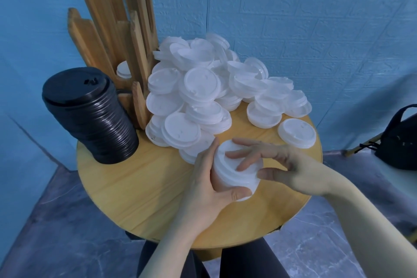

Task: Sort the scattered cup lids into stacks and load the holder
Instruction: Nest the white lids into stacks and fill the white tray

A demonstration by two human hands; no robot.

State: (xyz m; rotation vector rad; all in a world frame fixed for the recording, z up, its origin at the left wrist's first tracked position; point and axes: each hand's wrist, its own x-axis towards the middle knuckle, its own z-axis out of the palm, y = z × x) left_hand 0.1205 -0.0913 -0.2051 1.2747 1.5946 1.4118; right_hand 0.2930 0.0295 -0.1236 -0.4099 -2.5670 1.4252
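A small stack of white lids [234,176] stands on the round wooden table [140,187] near its front. My left hand [207,183] grips the stack from the left, thumb across its base. My right hand [277,165] hovers over the stack with fingers spread, its fingertips touching the top lid. Behind lies a big heap of loose white lids [203,92]. One single white lid [296,133] lies apart at the right. A tall stack of black lids [92,115] leans at the left. The wooden holder [126,36] rises at the back left with white lids [123,70] in one slot.
A blue wall closes off the back. A black bag [399,140] sits on a surface to the right of the table. My legs show under the table's front edge, over a grey marble floor.
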